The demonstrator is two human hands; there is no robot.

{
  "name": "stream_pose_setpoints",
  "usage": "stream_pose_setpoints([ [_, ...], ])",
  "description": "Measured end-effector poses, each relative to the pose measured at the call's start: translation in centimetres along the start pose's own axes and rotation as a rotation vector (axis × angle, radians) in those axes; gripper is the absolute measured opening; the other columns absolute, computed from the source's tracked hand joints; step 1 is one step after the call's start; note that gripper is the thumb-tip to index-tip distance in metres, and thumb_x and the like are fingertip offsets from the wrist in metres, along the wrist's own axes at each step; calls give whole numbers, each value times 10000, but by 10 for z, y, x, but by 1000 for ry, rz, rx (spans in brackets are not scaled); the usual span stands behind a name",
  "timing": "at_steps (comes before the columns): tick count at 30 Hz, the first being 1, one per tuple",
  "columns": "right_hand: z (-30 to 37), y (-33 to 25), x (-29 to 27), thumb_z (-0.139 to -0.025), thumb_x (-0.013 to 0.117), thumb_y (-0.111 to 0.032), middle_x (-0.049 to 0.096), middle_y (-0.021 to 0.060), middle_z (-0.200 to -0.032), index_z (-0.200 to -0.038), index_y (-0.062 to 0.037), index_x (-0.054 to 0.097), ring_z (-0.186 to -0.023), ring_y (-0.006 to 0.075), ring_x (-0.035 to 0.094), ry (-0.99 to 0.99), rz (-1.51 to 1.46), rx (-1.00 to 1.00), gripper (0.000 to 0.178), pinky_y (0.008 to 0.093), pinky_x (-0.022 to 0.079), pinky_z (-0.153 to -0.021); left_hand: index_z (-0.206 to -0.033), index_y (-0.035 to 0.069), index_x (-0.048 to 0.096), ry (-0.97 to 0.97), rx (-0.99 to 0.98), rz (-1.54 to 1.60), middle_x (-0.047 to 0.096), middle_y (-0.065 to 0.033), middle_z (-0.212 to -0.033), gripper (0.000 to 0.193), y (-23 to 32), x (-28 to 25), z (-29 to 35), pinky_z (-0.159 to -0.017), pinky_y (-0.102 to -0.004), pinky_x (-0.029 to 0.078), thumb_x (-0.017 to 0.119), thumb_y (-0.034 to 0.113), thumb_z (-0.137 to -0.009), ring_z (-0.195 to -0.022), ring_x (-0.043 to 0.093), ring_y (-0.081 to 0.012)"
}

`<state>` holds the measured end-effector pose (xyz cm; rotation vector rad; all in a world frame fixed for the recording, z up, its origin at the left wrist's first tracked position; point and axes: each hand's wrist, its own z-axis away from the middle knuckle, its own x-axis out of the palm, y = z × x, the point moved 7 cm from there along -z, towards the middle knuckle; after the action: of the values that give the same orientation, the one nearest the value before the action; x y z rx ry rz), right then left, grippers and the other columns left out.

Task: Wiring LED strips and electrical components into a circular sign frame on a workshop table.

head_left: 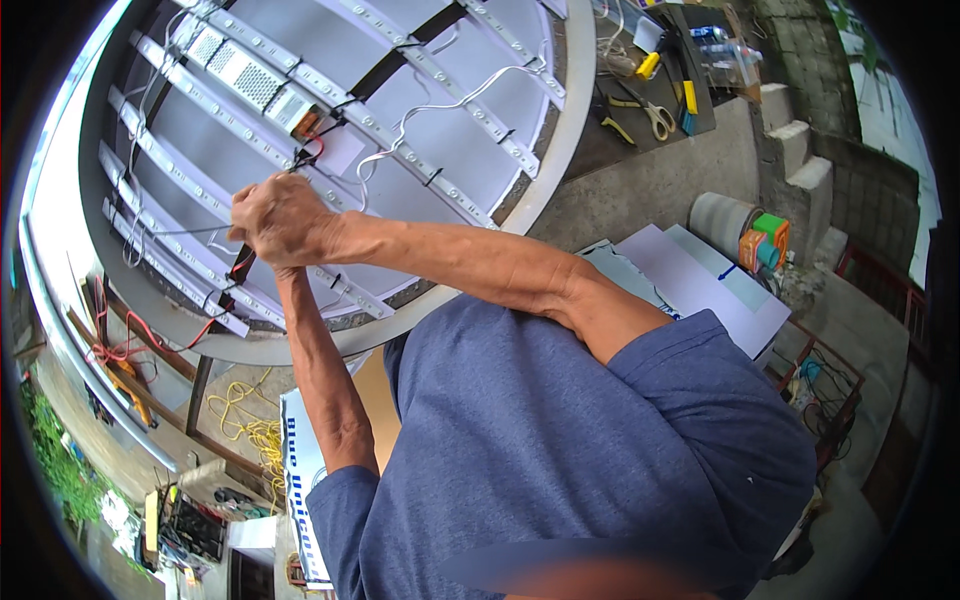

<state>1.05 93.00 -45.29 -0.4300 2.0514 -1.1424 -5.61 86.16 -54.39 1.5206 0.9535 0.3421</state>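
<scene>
My right hand is closed in a fist over the lower left part of a large round frame. Just beneath it, my left hand is mostly covered, and its fingers do not show. From the right hand's left side a thin dark wire runs across the strips; whatever is between the fingers stays hidden. Inside the frame, parallel LED strips lie fixed with black ties. A white perforated power supply sits above my hands. Beside them are a white cable and a red wire.
At upper right, a dark work surface bears scissors, pliers and yellow-handled tools. White panels lie right of my arm, near a grey bucket. Yellow rope and a white box are below the frame.
</scene>
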Motion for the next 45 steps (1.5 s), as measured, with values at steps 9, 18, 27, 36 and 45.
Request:
stream_pose_setpoints([
  [9, 37, -25, -197, -878, 633, -21, 675, 113, -1078, -1125, -42, 628, -899, 270, 675, 279, 190, -160, 248, 383, 558, -732, -879, 122, 769, -68, 193, -580, 653, 0, -717, 40, 64, 15, -10, -768, -316, 477, 791, 139, -849, -773, 589, -173],
  [18, 333, 293, -505, -862, 547, 2, 623, 217, -1223, -1242, -4, 612, -1160, 415, 570, 148, 945, 661, 385, 481, 446, -993, -942, 35, 784, 89, -73, -448, 758, -78, -768, 185, 47, 3, -14, -651, -261, 531, 753, 211, -893, -677, 691, -115],
  [27, 338, 317, -519, -877, 682, -48, 638, 160, -1195, -1263, -45, 627, -1134, 366, 572, 106, 962, 557, 390, 444, 451, -970, -928, 49, 797, 256, -318, -510, 764, -56, -763, 190, 56, -16, 14, -655, -259, 555, 764, 223, -858, -692, 723, -129],
  [36, 338, 327, -535, -818, 708, 29, 661, 158, -1124, -1205, -14, 640, -1032, 360, 620, 63, 801, 666, 395, 443, 486, -917, -915, 32, 796, 318, -481, -388, 750, -40, -710, 248, 34, -18, 26, -616, -238, 539, 767, 267, -842, -623, 680, -85],
  [45, 366, 312, -551, -899, 678, -98, 694, 175, -1059, -1150, 7, 667, -979, 290, 688, 39, 755, 783, 273, 392, 536, -826, -893, 21, 791, 319, -509, -235, 731, -40, -671, 258, 31, -16, 20, -513, -204, 504, 776, 273, -840, -550, 630, -62],
])
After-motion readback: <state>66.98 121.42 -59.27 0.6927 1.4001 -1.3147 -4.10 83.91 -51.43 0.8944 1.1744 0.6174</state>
